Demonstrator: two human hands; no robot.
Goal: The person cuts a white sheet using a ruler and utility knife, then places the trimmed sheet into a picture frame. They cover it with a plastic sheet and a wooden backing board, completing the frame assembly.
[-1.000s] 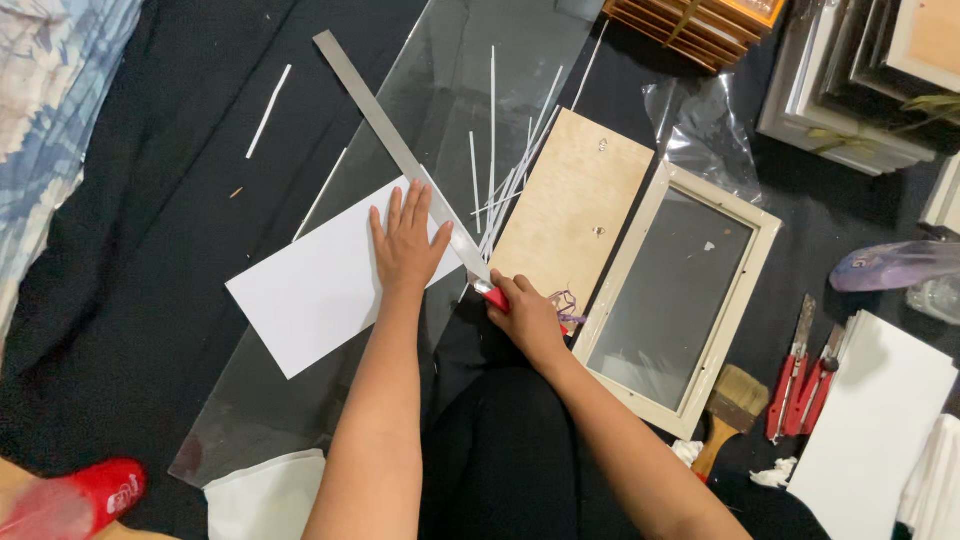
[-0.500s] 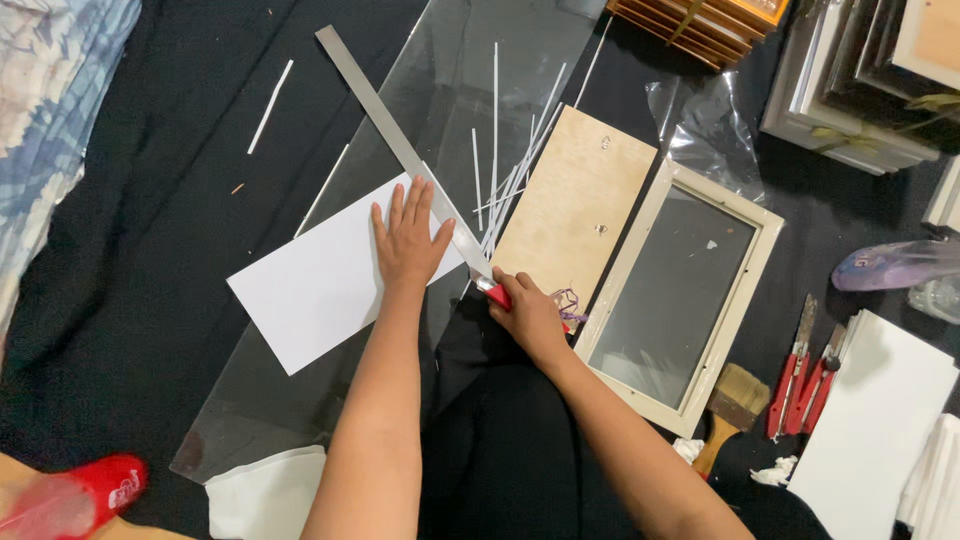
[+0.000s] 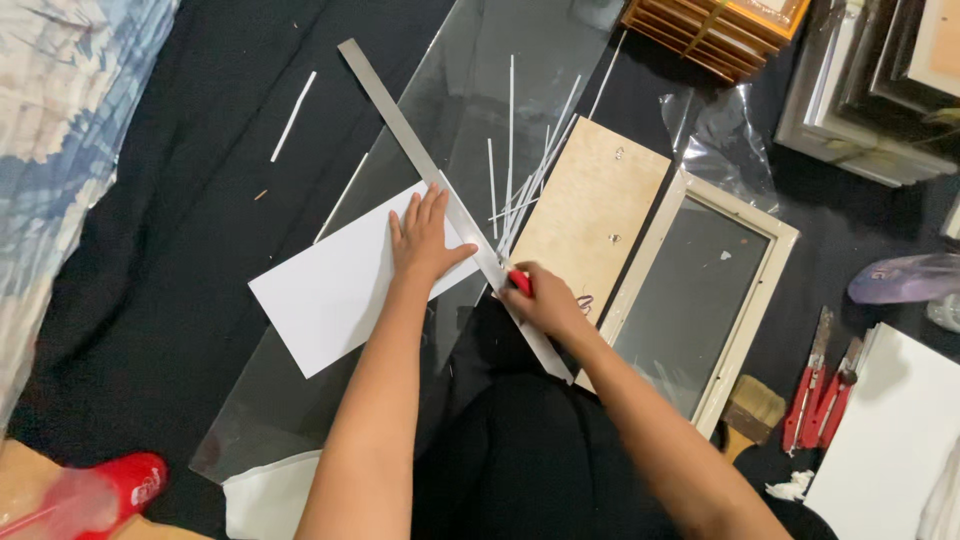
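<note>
White sheet (image 3: 335, 295): under left hand (image 3: 425, 240), fingers spread flat. Metal ruler (image 3: 445, 200): beside those fingertips. Red cutter (image 3: 520, 282): clamped in right hand (image 3: 545, 300) fingers, against ruler edge.

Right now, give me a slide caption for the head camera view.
Left hand pins white sheet beside metal ruler; right hand holds red cutter against it.

The left hand (image 3: 425, 240) lies palm down with the fingers (image 3: 415, 208) extended and slightly spread, thumb angled out to the right. The left forearm is bare and extends from the lower centre of the view upward. The right hand (image 3: 542, 300) is curled in a closed grip, knuckles up. The right forearm, also bare, enters from the lower right. The two hands are near each other but apart.
</note>
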